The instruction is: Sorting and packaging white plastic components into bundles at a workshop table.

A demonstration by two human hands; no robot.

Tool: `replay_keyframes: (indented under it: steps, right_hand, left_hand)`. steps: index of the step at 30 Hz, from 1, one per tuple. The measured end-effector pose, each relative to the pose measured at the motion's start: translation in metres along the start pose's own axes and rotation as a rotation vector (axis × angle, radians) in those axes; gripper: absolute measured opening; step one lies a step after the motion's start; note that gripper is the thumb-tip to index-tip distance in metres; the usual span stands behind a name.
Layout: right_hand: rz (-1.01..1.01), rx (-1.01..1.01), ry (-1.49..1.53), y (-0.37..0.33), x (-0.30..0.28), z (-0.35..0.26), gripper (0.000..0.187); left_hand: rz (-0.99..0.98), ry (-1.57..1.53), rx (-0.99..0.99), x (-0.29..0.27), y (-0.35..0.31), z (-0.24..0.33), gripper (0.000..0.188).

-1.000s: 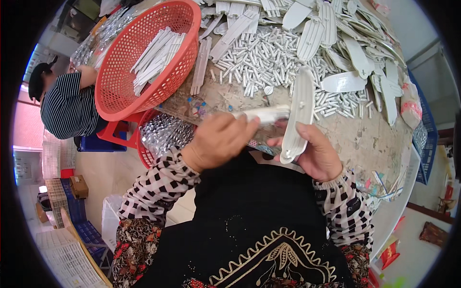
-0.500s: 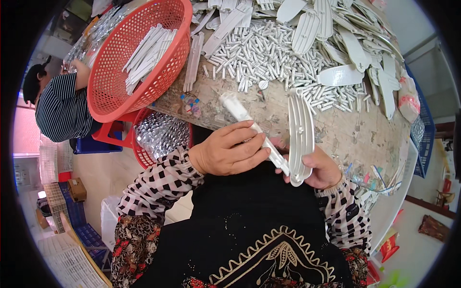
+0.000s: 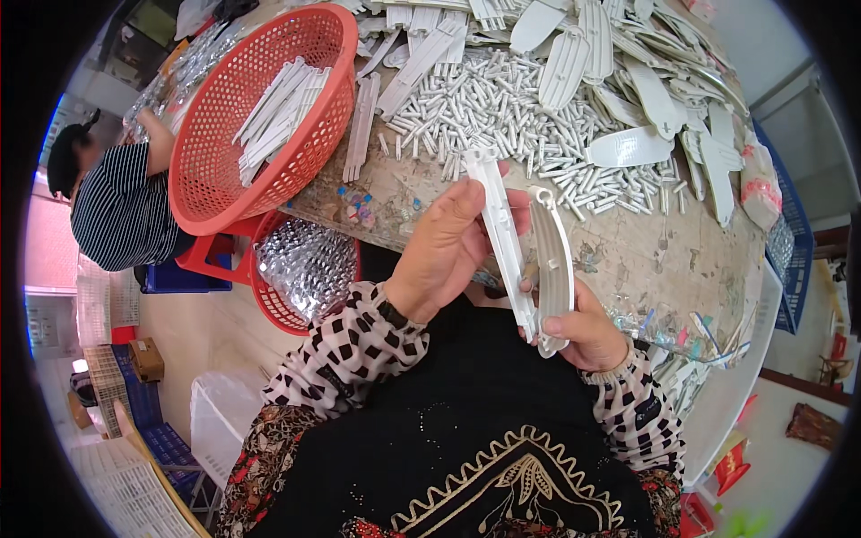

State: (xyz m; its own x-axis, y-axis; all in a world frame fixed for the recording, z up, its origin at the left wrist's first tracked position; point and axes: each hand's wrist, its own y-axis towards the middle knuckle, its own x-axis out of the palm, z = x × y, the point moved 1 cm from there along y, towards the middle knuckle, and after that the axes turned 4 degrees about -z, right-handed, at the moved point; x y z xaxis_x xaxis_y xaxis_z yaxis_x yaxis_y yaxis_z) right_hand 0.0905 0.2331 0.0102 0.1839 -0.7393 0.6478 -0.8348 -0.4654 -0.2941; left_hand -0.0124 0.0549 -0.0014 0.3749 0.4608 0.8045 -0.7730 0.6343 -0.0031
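Observation:
My left hand (image 3: 441, 247) is closed on a long narrow white plastic strip (image 3: 504, 242), thumb along its upper part. The strip is tilted, its channelled side showing. In my right hand (image 3: 587, 334) is a wider, curved white plastic piece (image 3: 554, 269) with raised ribs inside, pinched near its lower end by the thumb. The lower ends of both pieces meet by my right fingers; their upper ends stand apart. Whether the two are joined I cannot tell. Beyond my hands a pile of small white and silvery cylinders (image 3: 502, 103) lies on the worn table (image 3: 619, 269).
A red perforated basket (image 3: 193, 152) holding white strips stands at the left, above another red basket (image 3: 273, 309) of shiny silver pieces. Many curved white pieces (image 3: 641, 90) are heaped at the far right. Another person (image 3: 126, 206) in a striped top is at the left.
My left hand has turned, so its thumb and palm side show, and the strip stands steeper, closer alongside the curved piece. The right hand has shifted slightly with the curved piece.

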Motion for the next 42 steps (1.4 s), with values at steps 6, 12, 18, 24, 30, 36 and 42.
replay_keyframes:
  steps: [6, 12, 18, 24, 30, 36, 42]
  right_hand:
    - [0.449, -0.232, -0.458, -0.012, 0.007, -0.007, 0.058]
    - [0.224, -0.524, -0.865, -0.015, 0.018, -0.007, 0.086]
    - [0.213, -0.468, -0.906, -0.017, 0.018, 0.001, 0.079]
    - [0.288, -0.622, -0.980, -0.013, 0.022, 0.002, 0.071]
    - [0.256, -0.635, -1.105, -0.017, 0.022, -0.006, 0.070]
    - [0.171, -0.421, -0.924, -0.015, 0.023, -0.018, 0.073]
    - [0.380, -0.458, -1.125, 0.003, 0.021, 0.008, 0.079]
  left_hand:
    - [-0.076, -0.132, 0.021, 0.001, 0.006, 0.004, 0.058]
    - [-0.052, -0.038, -0.006, 0.034, -0.001, -0.010, 0.053]
    - [-0.043, 0.056, -0.033, 0.038, -0.004, -0.005, 0.065]
    - [-0.146, 0.179, 0.002, 0.030, -0.008, -0.005, 0.053]
    - [-0.208, 0.323, -0.054, 0.027, -0.010, 0.005, 0.056]
    - [-0.167, 0.444, -0.086, 0.029, -0.004, 0.015, 0.051]
    - [-0.028, 0.519, -0.053, 0.034, -0.007, -0.012, 0.053]
